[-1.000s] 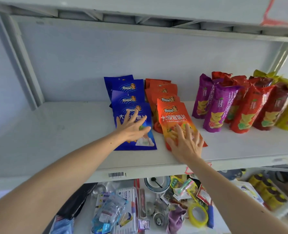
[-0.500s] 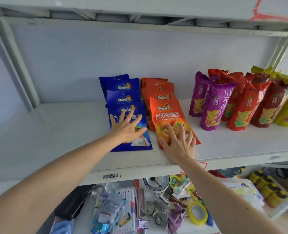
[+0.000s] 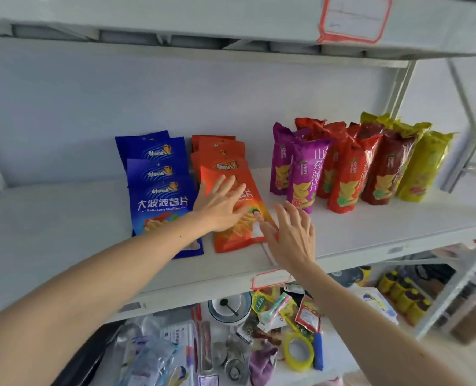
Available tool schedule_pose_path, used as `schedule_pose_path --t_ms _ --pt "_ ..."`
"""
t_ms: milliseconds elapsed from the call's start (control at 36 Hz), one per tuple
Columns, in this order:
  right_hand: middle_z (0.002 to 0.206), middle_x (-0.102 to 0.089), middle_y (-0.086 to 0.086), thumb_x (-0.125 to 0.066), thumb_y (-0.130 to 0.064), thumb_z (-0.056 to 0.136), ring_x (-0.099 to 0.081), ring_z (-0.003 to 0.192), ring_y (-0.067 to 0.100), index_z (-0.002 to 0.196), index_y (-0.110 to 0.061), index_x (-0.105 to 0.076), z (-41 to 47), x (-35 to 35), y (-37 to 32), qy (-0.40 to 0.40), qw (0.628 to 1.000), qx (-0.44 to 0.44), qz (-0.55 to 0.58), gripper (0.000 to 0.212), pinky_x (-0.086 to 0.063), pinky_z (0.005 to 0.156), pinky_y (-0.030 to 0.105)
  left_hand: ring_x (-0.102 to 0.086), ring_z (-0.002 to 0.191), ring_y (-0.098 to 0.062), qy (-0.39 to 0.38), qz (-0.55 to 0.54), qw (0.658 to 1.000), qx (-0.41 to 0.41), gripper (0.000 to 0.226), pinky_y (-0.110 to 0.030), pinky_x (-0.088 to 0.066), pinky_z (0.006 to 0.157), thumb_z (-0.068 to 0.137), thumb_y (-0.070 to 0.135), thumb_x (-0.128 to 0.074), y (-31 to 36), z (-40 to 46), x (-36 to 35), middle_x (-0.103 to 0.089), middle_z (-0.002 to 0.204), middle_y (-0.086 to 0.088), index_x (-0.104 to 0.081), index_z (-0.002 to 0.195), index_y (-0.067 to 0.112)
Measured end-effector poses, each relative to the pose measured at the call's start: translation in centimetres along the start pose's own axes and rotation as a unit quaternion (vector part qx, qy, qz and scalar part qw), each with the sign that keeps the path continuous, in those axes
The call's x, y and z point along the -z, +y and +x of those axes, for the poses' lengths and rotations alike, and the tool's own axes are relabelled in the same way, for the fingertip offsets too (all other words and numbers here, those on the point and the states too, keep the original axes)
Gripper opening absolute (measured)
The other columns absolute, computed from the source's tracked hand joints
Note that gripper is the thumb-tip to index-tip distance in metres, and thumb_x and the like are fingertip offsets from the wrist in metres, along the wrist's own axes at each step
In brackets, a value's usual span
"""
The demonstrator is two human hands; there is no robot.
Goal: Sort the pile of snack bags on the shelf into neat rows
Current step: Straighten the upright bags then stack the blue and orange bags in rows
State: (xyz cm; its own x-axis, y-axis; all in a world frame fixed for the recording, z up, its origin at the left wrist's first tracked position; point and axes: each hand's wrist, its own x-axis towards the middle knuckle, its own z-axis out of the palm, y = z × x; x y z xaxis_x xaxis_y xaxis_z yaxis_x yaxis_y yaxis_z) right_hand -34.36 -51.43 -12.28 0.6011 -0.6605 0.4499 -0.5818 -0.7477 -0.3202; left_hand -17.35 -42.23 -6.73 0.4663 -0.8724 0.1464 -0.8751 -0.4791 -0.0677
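While glossy flat orange bags (image 3: 225, 174) lie overlapped on white shelf (image 3: 64, 218), left hand (image 3: 220, 204) presses top one, fingers spread; right hand (image 3: 292, 238) splayed at its edge. Beside: three visible blue bags (image 3: 158, 190). Two purple tube-shaped bags (image 3: 300, 174) upright.

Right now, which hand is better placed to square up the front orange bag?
Left. The left hand lies flat on the front orange bag, while the right hand is open by its right edge, mostly over bare shelf.
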Motion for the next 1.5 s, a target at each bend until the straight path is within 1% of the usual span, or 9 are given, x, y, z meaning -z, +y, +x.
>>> schedule_pose_path --t_ms 194,306,389,778,889,972,1083,1278,1500 --pt "0.153 -0.036 0.000 -0.036 -0.061 0.094 -0.027 0.141 0.030 0.143 -0.024 -0.038 0.5 1.3 7.4 -0.058 0.997 0.025 -0.049 0.061 -0.026 0.111 0.046 0.018 0.148 -0.021 -0.072 0.002 0.997 -0.005 0.081 -0.060 0.010 0.116 0.085 0.081 -0.007 5.8 -0.3 -2.5 0.014 0.162 0.003 0.003 0.154 0.039" --pt "0.160 -0.022 -0.001 -0.026 -0.063 0.096 -0.015 0.146 0.028 0.150 -0.029 -0.027 0.5 1.6 9.9 -0.130 0.989 0.030 -0.064 0.064 -0.017 0.115 0.045 0.019 0.148 -0.024 -0.067 0.053 0.996 0.008 0.087 -0.062 0.009 0.115 0.080 0.085 -0.005 6.9 -0.5 -3.7 0.017 0.161 0.001 0.004 0.153 0.039" --pt "0.156 -0.028 0.000 -0.024 -0.063 0.096 -0.019 0.143 0.028 0.145 -0.028 -0.033 0.4 1.7 10.4 -0.158 0.986 0.031 -0.049 0.062 -0.019 0.113 0.045 0.019 0.148 -0.023 -0.047 0.069 0.996 0.017 0.083 -0.063 0.007 0.115 0.082 0.083 -0.005 7.0 -0.6 -4.3 0.016 0.162 0.001 0.003 0.153 0.040" --pt "0.142 -0.045 0.002 -0.033 -0.058 0.096 -0.036 0.132 0.025 0.133 -0.021 -0.050 1.4 2.9 12.3 -0.158 0.986 0.038 -0.026 0.055 -0.028 0.106 0.041 0.009 0.150 -0.020 0.004 0.020 1.000 0.000 0.073 -0.055 0.004 0.119 0.095 0.067 -0.018 11.5 2.2 -2.7 0.005 0.164 0.000 0.000 0.156 0.030" --pt "0.132 -0.055 0.006 -0.039 -0.052 0.097 -0.046 0.123 0.027 0.125 -0.015 -0.058 2.4 4.2 15.2 -0.117 0.993 -0.020 -0.015 0.050 -0.033 0.102 0.041 -0.013 0.149 -0.027 0.046 -0.085 0.995 0.019 0.080 -0.048 -0.012 0.119 0.096 0.061 -0.033 13.5 3.7 -2.7 -0.014 0.162 -0.010 -0.006 0.155 0.016" --pt "0.131 -0.054 0.007 -0.048 -0.054 0.093 -0.048 0.120 0.029 0.133 -0.016 -0.048 3.6 4.3 17.5 -0.073 0.996 -0.057 -0.008 0.055 -0.038 0.099 0.041 -0.024 0.145 -0.028 0.062 -0.188 0.978 0.060 0.091 -0.046 -0.028 0.114 0.091 0.059 -0.051 15.7 4.1 -2.3 -0.019 0.159 -0.009 -0.005 0.154 0.012" --pt "0.139 -0.043 0.013 -0.066 -0.057 0.081 -0.041 0.128 0.032 0.140 -0.008 -0.031 6.1 4.5 19.5 -0.070 0.990 -0.117 0.043 0.084 -0.039 0.100 0.044 -0.016 0.148 -0.028 0.039 -0.311 0.933 0.175 0.116 -0.045 -0.027 0.114 0.080 0.060 -0.066 17.7 5.4 -2.7 -0.007 0.163 -0.010 0.006 0.154 0.009" --pt "0.148 -0.032 0.015 -0.084 -0.055 0.059 -0.033 0.137 0.033 0.149 -0.008 -0.008 10.5 3.0 21.8 -0.088 0.959 -0.177 0.201 0.127 -0.039 0.107 0.049 -0.037 0.139 -0.031 0.090 -0.332 0.893 0.290 0.131 -0.043 -0.039 0.106 0.067 0.068 -0.074 19.3 8.1 -3.6 -0.028 0.157 -0.013 0.003 0.153 0.004" --pt "0.129 -0.047 0.012 -0.083 -0.049 0.062 -0.042 0.120 0.033 0.133 -0.008 -0.025 12.4 1.5 22.5 -0.068 0.961 -0.135 0.233 0.100 -0.043 0.097 0.045 -0.060 0.114 -0.031 0.174 -0.304 0.872 0.342 0.112 -0.039 -0.053 0.086 0.066 0.058 -0.081 21.8 9.4 -4.3 -0.054 0.134 -0.012 -0.019 0.144 0.007"
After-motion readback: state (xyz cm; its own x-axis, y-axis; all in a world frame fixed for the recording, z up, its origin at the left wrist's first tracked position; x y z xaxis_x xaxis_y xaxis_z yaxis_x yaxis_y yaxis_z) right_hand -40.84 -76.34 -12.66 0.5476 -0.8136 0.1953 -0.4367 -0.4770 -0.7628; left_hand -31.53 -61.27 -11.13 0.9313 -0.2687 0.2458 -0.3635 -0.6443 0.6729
